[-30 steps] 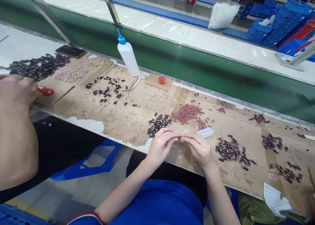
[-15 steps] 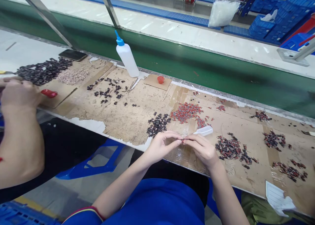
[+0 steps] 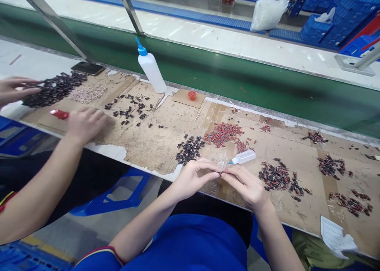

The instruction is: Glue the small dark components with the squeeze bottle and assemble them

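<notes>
My left hand [image 3: 193,177] and my right hand [image 3: 247,184] meet over the near edge of the cardboard. Their fingertips pinch a small dark-and-red part [image 3: 221,173], mostly covered by the fingers. Beyond my left hand lies a pile of small black parts [image 3: 190,150]. Slim red pieces with metal ends [image 3: 224,134] are heaped just right of it. A small clear squeeze bottle with a blue tip [image 3: 245,157] rests on its side behind my right hand. To that hand's right is a pile of joined red-and-black parts [image 3: 274,176].
A co-worker's hands [image 3: 86,122] are at the left, by a black heap [image 3: 62,90] and a red tube [image 3: 59,114]. A tall white bottle [image 3: 152,72] and a red cap [image 3: 192,95] stand along the back. More piles [image 3: 331,166] lie right; a green belt [image 3: 237,79] runs behind.
My hands stay together, with the fingertips slightly shifted around the small part. The small bottle's blue tip is now visible. The co-worker's hands have separated, one reaching the black heap, one moving right.
</notes>
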Demonstrator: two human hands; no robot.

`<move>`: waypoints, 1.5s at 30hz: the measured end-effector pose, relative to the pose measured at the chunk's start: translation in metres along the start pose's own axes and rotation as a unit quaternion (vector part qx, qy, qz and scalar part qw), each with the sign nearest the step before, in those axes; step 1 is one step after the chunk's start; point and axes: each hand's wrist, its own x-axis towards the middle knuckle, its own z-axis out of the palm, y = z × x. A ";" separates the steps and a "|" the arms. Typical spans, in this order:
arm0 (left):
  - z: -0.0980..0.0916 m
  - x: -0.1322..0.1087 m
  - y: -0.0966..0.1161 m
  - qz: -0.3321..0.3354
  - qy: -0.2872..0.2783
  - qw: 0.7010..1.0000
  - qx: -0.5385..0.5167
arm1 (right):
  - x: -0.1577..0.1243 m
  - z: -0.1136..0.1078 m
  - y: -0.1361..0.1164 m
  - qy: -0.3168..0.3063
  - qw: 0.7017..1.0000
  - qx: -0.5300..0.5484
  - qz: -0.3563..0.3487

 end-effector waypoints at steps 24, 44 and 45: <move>0.012 -0.009 0.004 0.019 0.054 0.996 0.072 | -0.005 0.019 -0.023 0.144 0.850 0.313 0.398; 0.042 -0.003 -0.001 0.040 0.027 0.993 0.108 | -0.022 0.004 -0.024 0.162 0.888 0.173 0.394; 0.042 -0.002 -0.002 0.037 0.017 0.993 0.113 | -0.027 0.001 -0.020 0.163 0.884 0.164 0.407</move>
